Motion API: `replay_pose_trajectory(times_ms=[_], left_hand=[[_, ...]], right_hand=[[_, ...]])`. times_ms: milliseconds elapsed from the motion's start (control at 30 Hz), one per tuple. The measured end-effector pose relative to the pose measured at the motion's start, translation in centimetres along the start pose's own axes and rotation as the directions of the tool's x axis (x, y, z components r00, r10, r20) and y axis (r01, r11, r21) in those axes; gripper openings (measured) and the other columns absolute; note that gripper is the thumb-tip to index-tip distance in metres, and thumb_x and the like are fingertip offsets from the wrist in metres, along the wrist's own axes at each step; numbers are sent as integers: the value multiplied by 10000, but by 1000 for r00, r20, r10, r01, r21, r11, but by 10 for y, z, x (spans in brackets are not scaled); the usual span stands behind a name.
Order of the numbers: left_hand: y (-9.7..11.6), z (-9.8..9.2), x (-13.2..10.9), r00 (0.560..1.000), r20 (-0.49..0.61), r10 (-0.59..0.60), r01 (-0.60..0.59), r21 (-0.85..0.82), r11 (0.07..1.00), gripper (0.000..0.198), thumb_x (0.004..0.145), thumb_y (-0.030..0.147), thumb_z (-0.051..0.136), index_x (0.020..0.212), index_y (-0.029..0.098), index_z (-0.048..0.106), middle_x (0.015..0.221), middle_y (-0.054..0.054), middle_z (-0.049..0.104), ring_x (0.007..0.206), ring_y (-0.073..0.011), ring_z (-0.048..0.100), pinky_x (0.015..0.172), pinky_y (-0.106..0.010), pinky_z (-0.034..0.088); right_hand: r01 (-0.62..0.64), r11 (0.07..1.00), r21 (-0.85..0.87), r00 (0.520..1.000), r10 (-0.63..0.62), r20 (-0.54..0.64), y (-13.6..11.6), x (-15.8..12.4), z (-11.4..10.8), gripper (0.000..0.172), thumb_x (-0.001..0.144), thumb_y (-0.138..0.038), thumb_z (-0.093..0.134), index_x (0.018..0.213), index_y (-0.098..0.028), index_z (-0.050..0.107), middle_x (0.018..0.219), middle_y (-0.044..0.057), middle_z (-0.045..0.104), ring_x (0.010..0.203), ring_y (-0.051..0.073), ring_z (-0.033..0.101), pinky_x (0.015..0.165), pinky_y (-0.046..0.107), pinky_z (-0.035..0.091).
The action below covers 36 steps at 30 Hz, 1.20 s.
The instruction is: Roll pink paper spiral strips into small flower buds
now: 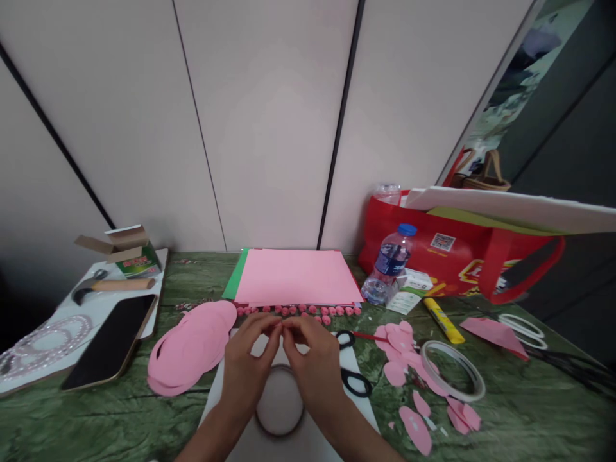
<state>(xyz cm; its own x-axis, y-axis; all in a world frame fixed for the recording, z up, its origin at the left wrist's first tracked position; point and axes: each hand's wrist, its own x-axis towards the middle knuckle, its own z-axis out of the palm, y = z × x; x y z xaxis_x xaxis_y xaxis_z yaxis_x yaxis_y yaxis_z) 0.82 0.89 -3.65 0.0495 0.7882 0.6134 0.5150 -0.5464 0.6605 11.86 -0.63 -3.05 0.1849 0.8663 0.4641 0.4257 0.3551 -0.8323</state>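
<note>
My left hand and my right hand meet fingertip to fingertip over a white sheet, pinching a small pink piece between them. Both hands are closed in a pinch. Just beyond the fingers runs a row of small pink paper rolls. A stack of pink paper sheets lies behind that row. Pink paper circles are piled to the left of my left hand. A ring of tape lies under my wrists.
Black-handled scissors, cut pink petals, a clear tape roll and a yellow glue stick lie to the right. A water bottle and a red bag stand behind. A phone, a hammer and a box are on the left.
</note>
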Motion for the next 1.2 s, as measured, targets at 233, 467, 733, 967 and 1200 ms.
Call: replay_pose_trajectory(times_ms=[233,467,733,967,1200], left_hand=[[2,0,-1,998,-17,60,-58,73,996,146,758,190,549,894,178,601,806,-42,648,715,-155,614,648,-268,511],[4,-1,1,992,3,129,-129,4,992,95,752,166,548,785,187,635,794,-39,652,752,-155,615,681,-269,512],[7,-2,2,998,22,54,-53,-63,997,121,746,173,562,853,184,618,813,-40,643,728,-150,606,635,-260,516],[6,-2,2,1000,-23,17,-18,-25,1000,101,750,182,560,828,185,624,808,-42,643,727,-151,607,654,-274,520],[6,-3,4,1000,18,-9,11,-93,996,103,735,175,568,787,188,656,795,-44,656,754,-164,618,663,-279,533]], right_hand=[[-254,944,210,967,243,77,-3,4,-2,104,681,-135,534,718,-135,632,689,60,657,622,169,619,602,269,510],[-249,940,232,968,248,36,-3,2,-3,104,658,-135,553,699,-139,649,676,56,660,608,174,611,592,281,505],[-368,801,472,926,363,106,2,7,-4,61,623,-151,618,677,-140,644,650,39,673,620,170,623,613,281,512],[-436,690,577,896,396,203,2,6,-1,100,587,-189,680,657,-129,642,624,43,676,604,175,632,626,307,526],[-463,592,660,875,423,236,4,7,-1,138,577,-225,703,667,-130,660,641,40,688,613,178,643,663,345,543]])
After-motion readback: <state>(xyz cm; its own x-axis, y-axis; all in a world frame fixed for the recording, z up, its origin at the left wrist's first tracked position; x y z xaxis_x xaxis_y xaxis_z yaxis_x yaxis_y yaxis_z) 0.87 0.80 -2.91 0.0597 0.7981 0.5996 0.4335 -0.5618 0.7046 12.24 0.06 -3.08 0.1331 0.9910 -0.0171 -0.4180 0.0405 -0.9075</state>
